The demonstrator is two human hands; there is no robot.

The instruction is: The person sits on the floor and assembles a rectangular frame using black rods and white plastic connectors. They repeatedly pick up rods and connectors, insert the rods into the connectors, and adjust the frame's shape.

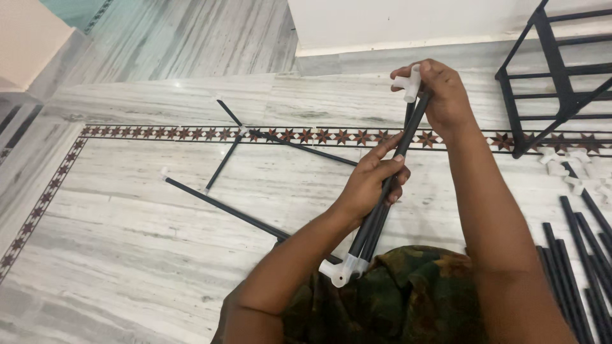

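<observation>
Nearest the camera: a lap in camouflage-patterned green and brown cloth (414, 293), with a white plastic corner connector (338, 271) resting at its edge.

Fitted into that connector: a pair of thin black metal rods (376, 216), held side by side and slanting up and away from the lap.

Left hand (373, 181): fingers wrapped around the middle of the paired rods, thumb laid along them.

Right hand (437, 92): curled over the far end of the rods, pinching a second white plastic connector (410, 83) against the rod tips.

Right of the lap: a bundle of loose black rods (583, 261) lying on the floor, with a scatter of small white plastic connectors (570, 169) just beyond them.

Left of the hands: three further black rods with white end pieces (229, 210), lying crossed on the grey marble floor (127, 242), which bears a dark star-patterned inlay border (191, 134).

Farthest, upper right: a black metal rack frame (551, 76) standing beside the white wall base (395, 25).
</observation>
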